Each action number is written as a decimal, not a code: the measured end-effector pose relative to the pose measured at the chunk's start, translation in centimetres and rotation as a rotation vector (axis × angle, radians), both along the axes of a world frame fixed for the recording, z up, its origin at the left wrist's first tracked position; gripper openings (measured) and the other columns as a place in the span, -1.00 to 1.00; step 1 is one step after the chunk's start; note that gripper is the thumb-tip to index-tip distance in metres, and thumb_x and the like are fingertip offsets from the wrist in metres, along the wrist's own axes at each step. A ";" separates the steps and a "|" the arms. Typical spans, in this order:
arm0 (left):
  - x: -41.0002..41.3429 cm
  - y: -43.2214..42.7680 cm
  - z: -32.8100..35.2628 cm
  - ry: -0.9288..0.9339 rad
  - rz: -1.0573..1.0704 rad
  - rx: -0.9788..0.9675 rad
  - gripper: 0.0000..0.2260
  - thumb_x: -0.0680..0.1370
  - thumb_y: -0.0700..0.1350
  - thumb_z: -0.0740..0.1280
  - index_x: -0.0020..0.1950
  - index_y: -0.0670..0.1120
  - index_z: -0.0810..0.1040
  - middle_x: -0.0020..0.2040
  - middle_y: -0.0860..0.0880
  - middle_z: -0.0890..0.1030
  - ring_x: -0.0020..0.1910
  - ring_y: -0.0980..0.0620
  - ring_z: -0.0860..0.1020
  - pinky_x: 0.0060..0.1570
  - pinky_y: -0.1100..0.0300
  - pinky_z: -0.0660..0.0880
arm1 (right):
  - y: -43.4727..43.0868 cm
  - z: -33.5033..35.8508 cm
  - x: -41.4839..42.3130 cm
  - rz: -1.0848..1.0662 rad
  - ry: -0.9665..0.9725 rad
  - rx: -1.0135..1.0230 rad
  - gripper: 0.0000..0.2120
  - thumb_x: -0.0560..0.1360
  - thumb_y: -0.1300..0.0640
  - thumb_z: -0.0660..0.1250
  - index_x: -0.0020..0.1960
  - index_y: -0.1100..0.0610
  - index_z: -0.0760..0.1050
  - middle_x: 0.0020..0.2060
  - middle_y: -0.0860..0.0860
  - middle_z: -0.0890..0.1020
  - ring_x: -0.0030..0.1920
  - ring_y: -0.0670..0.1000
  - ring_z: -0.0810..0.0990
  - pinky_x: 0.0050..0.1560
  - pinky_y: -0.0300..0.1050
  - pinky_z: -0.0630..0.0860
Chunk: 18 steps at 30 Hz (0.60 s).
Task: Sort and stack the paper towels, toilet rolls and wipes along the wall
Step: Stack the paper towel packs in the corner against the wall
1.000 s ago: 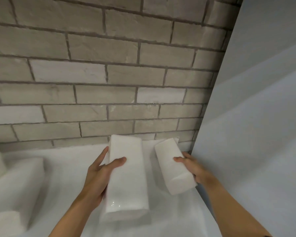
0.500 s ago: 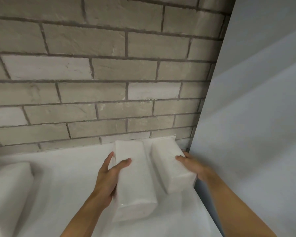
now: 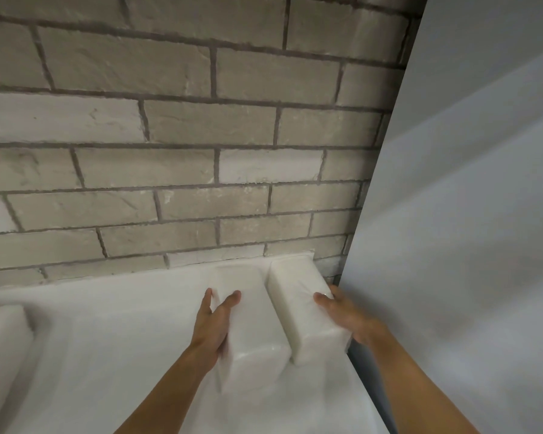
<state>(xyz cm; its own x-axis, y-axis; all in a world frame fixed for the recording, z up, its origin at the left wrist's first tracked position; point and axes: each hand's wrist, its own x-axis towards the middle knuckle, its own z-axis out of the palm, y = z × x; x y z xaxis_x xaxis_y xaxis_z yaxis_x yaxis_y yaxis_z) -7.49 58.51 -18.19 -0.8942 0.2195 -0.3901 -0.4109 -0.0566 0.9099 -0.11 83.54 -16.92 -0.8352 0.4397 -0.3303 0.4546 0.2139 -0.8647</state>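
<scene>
Two white wrapped packs of paper lie side by side on the white surface (image 3: pixel 113 355), their far ends against the brick wall (image 3: pixel 182 170). My left hand (image 3: pixel 213 327) grips the left pack (image 3: pixel 251 333) on its left side, thumb over its top. My right hand (image 3: pixel 345 317) holds the right pack (image 3: pixel 298 305) on its right side, thumb on top, fingers hidden between the pack and the grey panel (image 3: pixel 467 245). The right pack stands a little higher than the left one.
Another white pack (image 3: pixel 0 343) lies at the far left edge of the surface. The grey panel closes off the right side, meeting the brick wall in a corner.
Both packs have been carried forward and set down with their far ends at the brick wall. The right pack has moved into the corner by the grey panel.
</scene>
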 end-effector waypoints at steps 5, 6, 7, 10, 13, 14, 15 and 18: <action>-0.6 1.0 -0.4 0.033 -0.004 -0.050 -0.30 0.51 0.10 0.42 0.57 0.10 0.18 0.33 -0.01 0.53 0.22 -0.09 0.55 0.35 -0.09 0.43 | 0.1 0.0 0.0 -0.012 0.008 0.010 -0.64 0.62 0.03 0.22 0.39 0.06 0.34 -0.10 -0.12 0.52 -0.16 -0.15 0.54 -0.32 -0.32 0.44; -0.8 1.1 -0.5 0.034 -0.013 -0.047 -0.30 0.50 0.12 0.42 0.57 0.09 0.19 0.34 -0.01 0.53 0.23 -0.08 0.55 0.35 -0.08 0.43 | 0.1 0.0 0.0 -0.018 0.010 0.006 -0.63 0.62 0.02 0.22 0.39 0.06 0.34 -0.09 -0.12 0.53 -0.14 -0.14 0.55 -0.30 -0.31 0.45; -1.0 1.3 -0.9 0.032 -0.024 -0.045 -0.28 0.46 0.16 0.44 0.56 0.09 0.22 0.34 0.00 0.54 0.23 -0.06 0.56 0.35 -0.07 0.43 | 0.1 -0.2 0.1 -0.022 0.013 0.006 -0.62 0.62 0.01 0.23 0.40 0.06 0.34 -0.07 -0.12 0.54 -0.13 -0.14 0.56 -0.29 -0.29 0.45; -1.9 1.9 -2.3 0.026 -0.060 -0.035 -0.12 0.24 0.34 0.48 0.50 0.10 0.35 0.32 0.02 0.56 0.21 -0.01 0.59 0.32 -0.03 0.47 | 0.2 -0.2 0.3 -0.014 0.010 0.023 -0.63 0.62 0.00 0.21 0.40 0.05 0.34 -0.06 -0.12 0.54 -0.13 -0.15 0.55 -0.30 -0.33 0.44; -2.6 2.7 -3.5 0.025 -0.083 -0.028 -0.09 0.18 0.39 0.48 0.47 0.10 0.38 0.30 0.04 0.58 0.21 0.00 0.60 0.31 -0.02 0.48 | 0.4 -0.1 0.5 0.009 0.005 0.019 -0.63 0.63 -0.01 0.19 0.41 0.04 0.33 -0.05 -0.12 0.53 -0.13 -0.16 0.54 -0.32 -0.35 0.42; -2.5 2.9 -3.2 0.030 -0.084 -0.026 -0.10 0.19 0.39 0.47 0.47 0.10 0.38 0.30 0.04 0.59 0.20 0.00 0.60 0.30 -0.03 0.48 | 0.3 0.1 0.5 0.012 0.002 0.017 -0.63 0.63 -0.02 0.19 0.41 0.04 0.32 -0.03 -0.10 0.54 -0.11 -0.16 0.55 -0.31 -0.34 0.43; -2.4 3.0 -3.0 0.035 -0.082 -0.025 -0.10 0.19 0.38 0.47 0.48 0.10 0.37 0.29 0.05 0.59 0.20 0.00 0.61 0.30 -0.03 0.48 | 0.4 0.1 0.5 0.013 0.000 0.017 -0.62 0.63 -0.03 0.19 0.42 0.04 0.32 0.01 -0.07 0.54 -0.10 -0.14 0.55 -0.30 -0.32 0.44; -2.3 3.2 -2.7 0.051 -0.070 -0.018 -0.10 0.20 0.36 0.46 0.48 0.08 0.38 0.25 0.07 0.62 0.17 0.00 0.62 0.30 -0.03 0.49 | 0.5 0.1 0.4 0.008 -0.010 0.020 -0.58 0.62 -0.03 0.20 0.44 0.06 0.30 0.08 -0.02 0.55 -0.06 -0.09 0.57 -0.25 -0.28 0.47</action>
